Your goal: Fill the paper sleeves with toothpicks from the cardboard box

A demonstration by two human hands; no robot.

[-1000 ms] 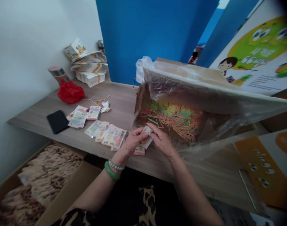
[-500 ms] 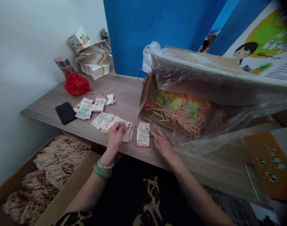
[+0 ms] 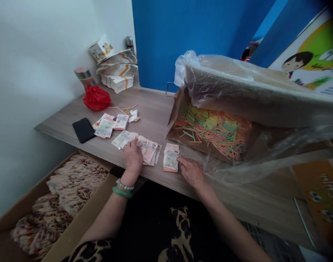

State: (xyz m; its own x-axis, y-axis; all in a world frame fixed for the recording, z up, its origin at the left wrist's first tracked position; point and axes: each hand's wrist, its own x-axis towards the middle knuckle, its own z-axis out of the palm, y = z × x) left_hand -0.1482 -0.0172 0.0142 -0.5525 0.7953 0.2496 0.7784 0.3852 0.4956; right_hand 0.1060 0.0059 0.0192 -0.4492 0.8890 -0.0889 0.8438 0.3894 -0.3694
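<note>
Flat printed packets lie overlapping in a row (image 3: 150,151) along the front of the table. My left hand (image 3: 133,155) rests over the left part of this row, fingers stretched out on the packets, gripping none that I can see. To its right stands a neat stack of packets (image 3: 171,158) with zigzag edges. My right hand (image 3: 192,171) is at the right side of that stack, its thumb and fingertips close together against the edge. Whatever is between those fingertips is too small to make out. Behind it, an open carton lined with clear plastic holds thin coloured sticks (image 3: 210,125).
A black phone (image 3: 83,130), more packets (image 3: 104,126), a crumpled tissue (image 3: 134,115) and a red plastic bag (image 3: 96,97) occupy the left side. Paper stacks (image 3: 117,78) stand behind. Below the table's left edge, a carton holds many packets (image 3: 76,182). A blue panel (image 3: 199,36) rises at the back.
My left hand has loosened from a pinch on the row and shifted left across it, fingers now extended. The right hand stays beside the stack; a thin stick seen at its fingertips no longer shows clearly.
</note>
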